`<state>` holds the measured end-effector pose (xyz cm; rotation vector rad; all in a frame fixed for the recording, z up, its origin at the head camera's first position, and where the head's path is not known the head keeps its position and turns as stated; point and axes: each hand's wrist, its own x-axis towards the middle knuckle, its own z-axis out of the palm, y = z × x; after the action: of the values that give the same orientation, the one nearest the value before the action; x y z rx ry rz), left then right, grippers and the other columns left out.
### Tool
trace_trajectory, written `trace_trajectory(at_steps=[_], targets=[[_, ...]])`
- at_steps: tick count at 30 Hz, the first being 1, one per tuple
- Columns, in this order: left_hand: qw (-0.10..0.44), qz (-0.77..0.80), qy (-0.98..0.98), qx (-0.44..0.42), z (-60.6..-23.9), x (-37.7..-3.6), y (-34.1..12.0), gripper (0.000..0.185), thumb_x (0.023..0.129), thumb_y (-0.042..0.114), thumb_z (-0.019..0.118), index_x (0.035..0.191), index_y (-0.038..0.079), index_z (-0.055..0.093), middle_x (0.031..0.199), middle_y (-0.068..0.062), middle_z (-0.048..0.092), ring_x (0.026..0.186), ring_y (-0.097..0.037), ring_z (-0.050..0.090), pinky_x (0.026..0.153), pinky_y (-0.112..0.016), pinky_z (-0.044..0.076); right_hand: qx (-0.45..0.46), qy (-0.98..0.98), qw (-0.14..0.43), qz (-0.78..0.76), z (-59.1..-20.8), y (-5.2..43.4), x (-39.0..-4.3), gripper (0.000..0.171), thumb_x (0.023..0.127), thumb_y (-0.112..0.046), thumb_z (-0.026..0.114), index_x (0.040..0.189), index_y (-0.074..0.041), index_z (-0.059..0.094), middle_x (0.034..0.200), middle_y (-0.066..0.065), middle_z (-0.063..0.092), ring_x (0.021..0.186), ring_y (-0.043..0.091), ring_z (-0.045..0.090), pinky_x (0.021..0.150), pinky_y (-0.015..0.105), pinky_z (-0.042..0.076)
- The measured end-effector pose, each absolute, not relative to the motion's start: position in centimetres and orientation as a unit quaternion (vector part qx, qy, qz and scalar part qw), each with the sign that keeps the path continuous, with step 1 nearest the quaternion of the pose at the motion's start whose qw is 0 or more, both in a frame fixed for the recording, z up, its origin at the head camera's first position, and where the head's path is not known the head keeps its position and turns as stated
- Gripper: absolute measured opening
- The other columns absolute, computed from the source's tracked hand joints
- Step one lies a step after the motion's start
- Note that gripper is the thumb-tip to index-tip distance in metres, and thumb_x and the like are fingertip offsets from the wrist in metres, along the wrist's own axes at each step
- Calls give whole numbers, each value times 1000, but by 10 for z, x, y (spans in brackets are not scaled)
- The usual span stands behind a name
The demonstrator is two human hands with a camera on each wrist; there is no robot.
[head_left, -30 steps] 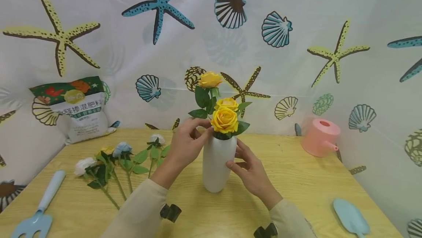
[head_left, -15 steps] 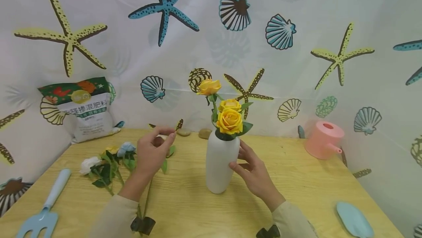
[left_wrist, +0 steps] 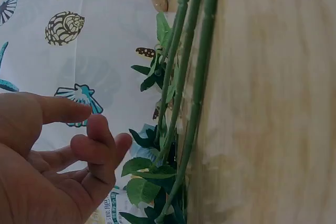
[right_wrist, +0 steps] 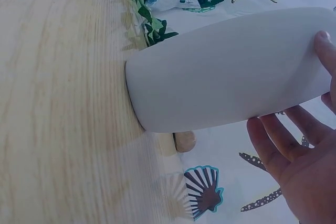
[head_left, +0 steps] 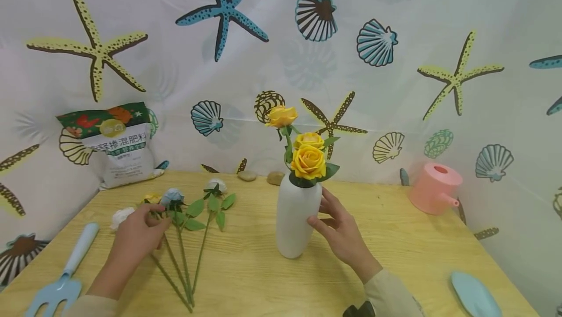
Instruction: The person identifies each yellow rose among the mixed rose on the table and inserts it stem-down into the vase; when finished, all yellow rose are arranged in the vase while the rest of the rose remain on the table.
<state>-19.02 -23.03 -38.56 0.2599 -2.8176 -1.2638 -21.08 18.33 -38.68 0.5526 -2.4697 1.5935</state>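
In the head view, a white vase [head_left: 295,224] stands upright on the table with several yellow roses [head_left: 309,162] in it. My right hand [head_left: 344,234] holds the vase's right side; the right wrist view has thumb and fingers on opposite sides of its body. Over on the left, my left hand [head_left: 136,234] hovers by loose flowers, its fingers loosely bent. Near it lie a blue rose [head_left: 172,196], a yellow rose [head_left: 152,198], a white rose [head_left: 121,216] and another white flower [head_left: 217,185]. The left wrist view has nothing between the fingers, with green stems [left_wrist: 197,77] alongside.
A fertilizer bag [head_left: 123,148] stands at the back left and a light blue hand fork [head_left: 66,278] at front left. To the right are a pink watering can [head_left: 432,190] and a light blue scoop [head_left: 474,295]. Stones [head_left: 275,177] lie at the back edge.
My left hand has let go of the upper yellow rose at the vase and moved left and down to the loose flowers. My right hand has stayed on the vase.
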Motion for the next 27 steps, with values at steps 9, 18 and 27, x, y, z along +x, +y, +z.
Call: trace_trajectory(at_steps=[9,18,27], targets=[[-55,-375,-922,82,-394,-196,-237,65,100,27,61,147,-9,35,95,-22,72,63,-17,68,63,-38,54,182,-821,66,536,-383,184,-210,71,97,-19,68,158,-27,32,152,14,50,131,34,56,101,38,53],[-91,-368,-923,70,-403,-198,-237,63,96,23,66,144,-9,40,76,-7,70,61,-16,67,61,-34,51,185,-821,67,535,-383,184,-210,71,97,-18,68,158,-26,32,150,15,52,130,34,56,100,36,53],[-114,-344,-932,5,-407,-196,-233,61,93,19,70,134,-21,48,113,-31,66,65,-15,65,60,-33,52,174,-824,57,536,-382,184,-211,71,97,-20,68,158,-26,32,151,14,51,132,33,55,103,44,52]])
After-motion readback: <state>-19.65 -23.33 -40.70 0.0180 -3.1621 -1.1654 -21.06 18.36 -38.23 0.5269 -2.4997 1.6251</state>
